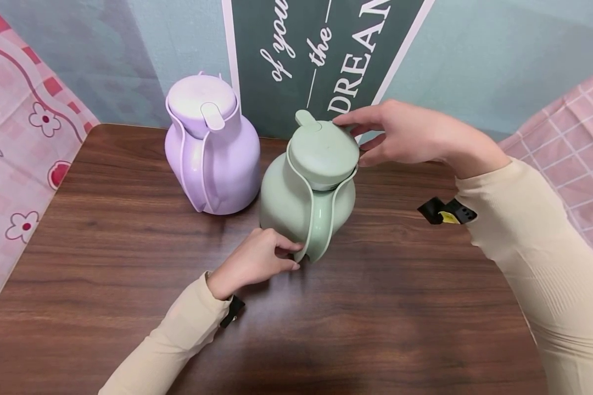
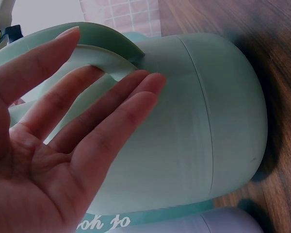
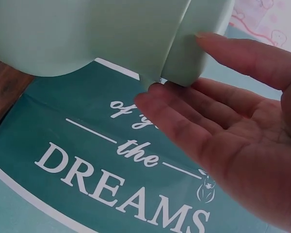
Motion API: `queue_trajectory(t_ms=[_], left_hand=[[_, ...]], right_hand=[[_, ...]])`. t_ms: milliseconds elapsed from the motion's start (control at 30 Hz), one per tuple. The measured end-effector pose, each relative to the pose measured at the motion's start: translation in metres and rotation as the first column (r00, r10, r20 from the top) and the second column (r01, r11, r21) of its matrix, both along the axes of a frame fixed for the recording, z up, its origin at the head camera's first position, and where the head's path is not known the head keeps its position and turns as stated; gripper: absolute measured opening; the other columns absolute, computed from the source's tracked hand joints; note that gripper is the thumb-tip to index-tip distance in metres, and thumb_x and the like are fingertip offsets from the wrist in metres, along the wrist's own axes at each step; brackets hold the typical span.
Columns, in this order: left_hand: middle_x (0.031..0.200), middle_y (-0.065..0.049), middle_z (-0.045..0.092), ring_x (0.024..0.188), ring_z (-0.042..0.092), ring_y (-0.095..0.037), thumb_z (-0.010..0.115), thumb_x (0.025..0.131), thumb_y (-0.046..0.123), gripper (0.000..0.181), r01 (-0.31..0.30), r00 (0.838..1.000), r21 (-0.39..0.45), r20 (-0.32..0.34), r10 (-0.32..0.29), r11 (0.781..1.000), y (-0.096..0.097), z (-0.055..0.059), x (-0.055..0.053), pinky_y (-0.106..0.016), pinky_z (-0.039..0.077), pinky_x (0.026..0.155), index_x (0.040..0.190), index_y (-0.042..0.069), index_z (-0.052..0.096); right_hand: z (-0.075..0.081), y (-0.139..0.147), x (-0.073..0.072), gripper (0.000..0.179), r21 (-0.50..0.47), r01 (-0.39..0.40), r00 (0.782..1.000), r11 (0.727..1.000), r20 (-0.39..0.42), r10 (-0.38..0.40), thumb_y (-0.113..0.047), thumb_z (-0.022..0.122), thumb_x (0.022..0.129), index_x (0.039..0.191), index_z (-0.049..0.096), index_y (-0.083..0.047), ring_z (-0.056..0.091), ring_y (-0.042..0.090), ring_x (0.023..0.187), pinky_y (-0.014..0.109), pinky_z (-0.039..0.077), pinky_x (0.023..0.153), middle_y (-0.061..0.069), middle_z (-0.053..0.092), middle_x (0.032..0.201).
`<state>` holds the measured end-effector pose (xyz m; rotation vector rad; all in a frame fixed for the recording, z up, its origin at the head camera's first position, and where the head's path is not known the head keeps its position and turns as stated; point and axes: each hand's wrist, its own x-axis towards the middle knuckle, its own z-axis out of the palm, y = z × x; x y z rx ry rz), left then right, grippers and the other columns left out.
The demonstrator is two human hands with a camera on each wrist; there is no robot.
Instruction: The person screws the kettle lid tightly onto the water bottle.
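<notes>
A pale green thermos jug (image 1: 281, 192) stands on the wooden table, its handle (image 1: 319, 225) facing me. Its round lid (image 1: 326, 151) has a tab (image 1: 303, 118) pointing to the far left, away from the handle. My left hand (image 1: 257, 258) is at the lower end of the handle, fingers nearly straight; in the left wrist view the fingertips (image 2: 148, 85) lie against or just before the jug. My right hand (image 1: 415, 134) reaches the lid from the right. In the right wrist view its thumb touches the lid's side (image 3: 184, 58), with the other fingers loosely extended near the spout.
A lilac thermos jug (image 1: 227, 170) stands left of the green one, its lid tab above its handle. Behind both hangs a cloth with a dark green lettered panel (image 1: 296, 93). Patterned pink cloths (image 1: 24, 164) flank the table (image 1: 375, 307).
</notes>
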<state>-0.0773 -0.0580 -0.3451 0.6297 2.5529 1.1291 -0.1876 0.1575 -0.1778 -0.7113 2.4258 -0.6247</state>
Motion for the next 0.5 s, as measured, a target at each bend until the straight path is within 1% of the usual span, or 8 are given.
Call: queue_trajectory(t_ms=[133,267,367,500], left_hand=[[0.097,0.005,0.068,0.094,0.061,-0.013,0.075,0.073,0.018,0.03,0.001,1.0,-0.002,-0.001,-0.001,1.0,0.0001,0.0001,-0.0001,-0.031,0.044,0.083,0.102,0.013,0.071],[0.097,0.005,0.068,0.094,0.061,-0.013,0.075,0.073,0.018,0.029,0.003,1.0,-0.003,0.0,-0.003,1.0,0.0,0.0004,-0.0001,-0.032,0.044,0.084,0.102,0.012,0.071],[0.097,0.004,0.068,0.094,0.061,-0.013,0.075,0.073,0.017,0.029,0.004,1.0,-0.001,0.0,-0.004,1.0,-0.0001,0.0005,-0.0002,-0.032,0.044,0.083,0.102,0.012,0.071],[0.097,0.004,0.068,0.094,0.061,-0.013,0.075,0.073,0.018,0.029,0.003,1.0,0.0,-0.002,-0.003,1.0,-0.0003,0.0005,-0.0003,-0.031,0.045,0.083,0.102,0.012,0.071]], right_hand=[[-0.0008,-0.0006,0.0002,0.066,-0.011,0.012,1.0,1.0,-0.007,-0.012,0.0,0.067,0.079,0.138,0.038,-0.006,0.059,0.029,0.103,0.028,0.047,0.082,0.016,0.05,0.126],[-0.0005,-0.0003,0.0017,0.056,-0.005,0.009,0.997,1.0,-0.077,-0.01,0.001,0.068,0.078,0.13,0.048,-0.004,0.06,0.025,0.1,0.026,0.048,0.08,0.015,0.057,0.118],[0.0,-0.0001,0.0027,0.049,0.008,0.006,0.99,1.0,-0.139,-0.005,0.0,0.07,0.077,0.123,0.055,-0.004,0.061,0.021,0.097,0.025,0.048,0.079,0.012,0.061,0.11],[-0.0002,0.0002,0.0043,0.044,0.007,0.022,0.984,1.0,-0.174,-0.021,-0.002,0.072,0.075,0.117,0.059,-0.004,0.061,0.019,0.094,0.022,0.048,0.077,0.01,0.063,0.107]])
